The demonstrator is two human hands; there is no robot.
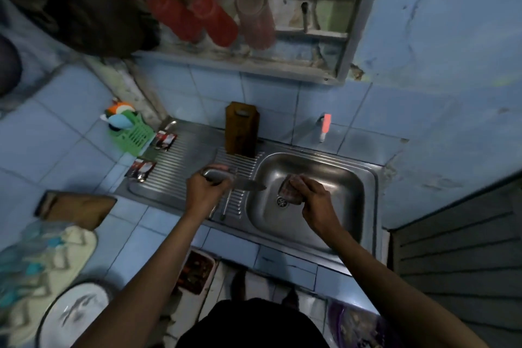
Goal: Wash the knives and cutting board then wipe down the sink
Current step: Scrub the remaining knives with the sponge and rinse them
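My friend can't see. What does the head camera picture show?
A person stands at a steel sink, the left hand gripping a knife whose blade points toward the basin, the right hand holding a sponge over the drain. A wooden cutting board lies on the blue-tiled counter to the left.

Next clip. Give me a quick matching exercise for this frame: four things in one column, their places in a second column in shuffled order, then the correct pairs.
Things:
1. knife
2. sponge
3. knife block
4. cutting board

Places:
A. on the tiled counter, left of the sink unit
B. held in the left hand
C. upright at the back of the drainboard
D. held in the right hand over the basin

Pairs: 1-B, 2-D, 3-C, 4-A
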